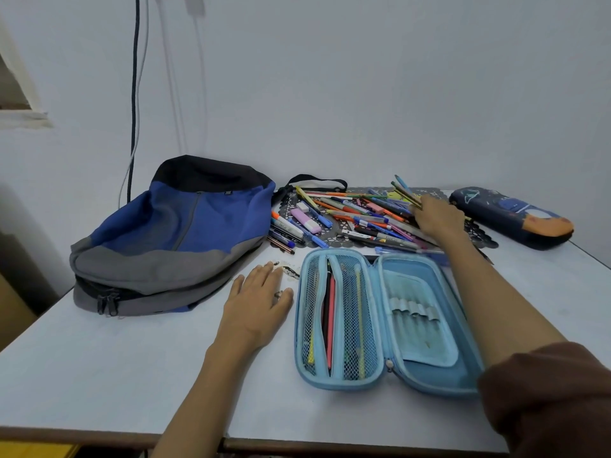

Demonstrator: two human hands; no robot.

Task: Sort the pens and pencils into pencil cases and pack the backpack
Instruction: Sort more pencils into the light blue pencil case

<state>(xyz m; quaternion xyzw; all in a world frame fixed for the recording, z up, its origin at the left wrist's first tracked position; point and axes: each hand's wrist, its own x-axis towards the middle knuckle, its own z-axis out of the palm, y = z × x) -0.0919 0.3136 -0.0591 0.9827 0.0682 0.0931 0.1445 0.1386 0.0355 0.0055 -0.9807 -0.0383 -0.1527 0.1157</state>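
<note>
The right hand [438, 218] reaches over the pile of pens and pencils [347, 213] on the black lace mat [479, 231] at the far side of the bench [115, 375]. Its fingers are curled around a small bundle of pencils [406, 192], whose ends stick up and away from the hand. The left hand [256, 294] lies flat on the bench with straight fingers and holds nothing. It is just beside the open light blue pencil case [429, 378].

This case lies open in 2 halves near the person, and the mesh pocket [350, 325] in its left half already has a few pencils in it. A dark pencil case [512, 216] lies closed at the far right. The backpack [172, 233] lies on the left of the bench with its zip closed, as far as I can see.

The pencils look light, thin and stiff, with smooth bodies, so I think a loose bundle can fan out or slip one by one. It is probably better to hold them around the middle, all pointing one way. The backpack looks soft and slack, so it will likely need 2 hands to open.
</note>
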